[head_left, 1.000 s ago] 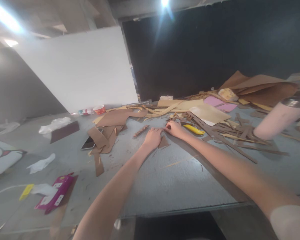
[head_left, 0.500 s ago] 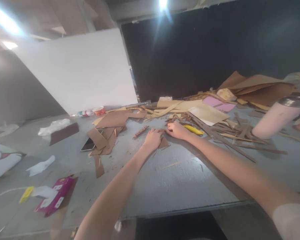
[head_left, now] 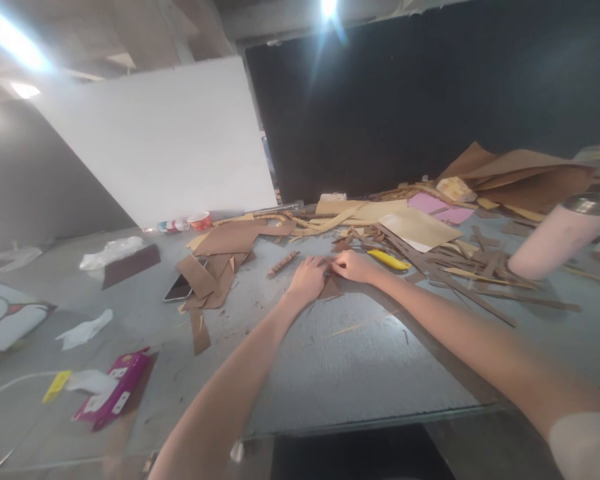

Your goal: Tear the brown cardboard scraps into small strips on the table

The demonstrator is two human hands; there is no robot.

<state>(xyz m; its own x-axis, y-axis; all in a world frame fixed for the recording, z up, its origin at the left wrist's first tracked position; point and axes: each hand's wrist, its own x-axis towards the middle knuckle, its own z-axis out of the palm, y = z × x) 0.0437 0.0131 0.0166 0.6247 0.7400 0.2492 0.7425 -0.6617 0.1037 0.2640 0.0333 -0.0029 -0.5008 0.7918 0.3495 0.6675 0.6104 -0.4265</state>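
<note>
My left hand (head_left: 310,278) rests on the table with its fingers bent together at a small brown sheet piece (head_left: 331,289), whose corner shows below the fingers. Close on its right, my right hand (head_left: 354,266) is closed in a pinch. The two hands' fingertips almost meet, and whatever lies between them is too small and blurred to make out. A yellow utility knife (head_left: 389,259) lies just right of my right hand. To the left of my left hand is a short brown strip with ridges or stripes (head_left: 283,264).
Brown sheet scraps (head_left: 220,283) partly cover a phone (head_left: 179,288) at left. Strips and offcuts (head_left: 460,273) pile up at right beside a pink bottle (head_left: 555,237). A magenta wipes pack (head_left: 123,383) lies at front left. Black (head_left: 405,100) and white panels (head_left: 170,140) stand behind.
My right hand has shifted slightly, and its fingertips are closer to those of my left hand. The whole view has moved a little; the other things lie as before.
</note>
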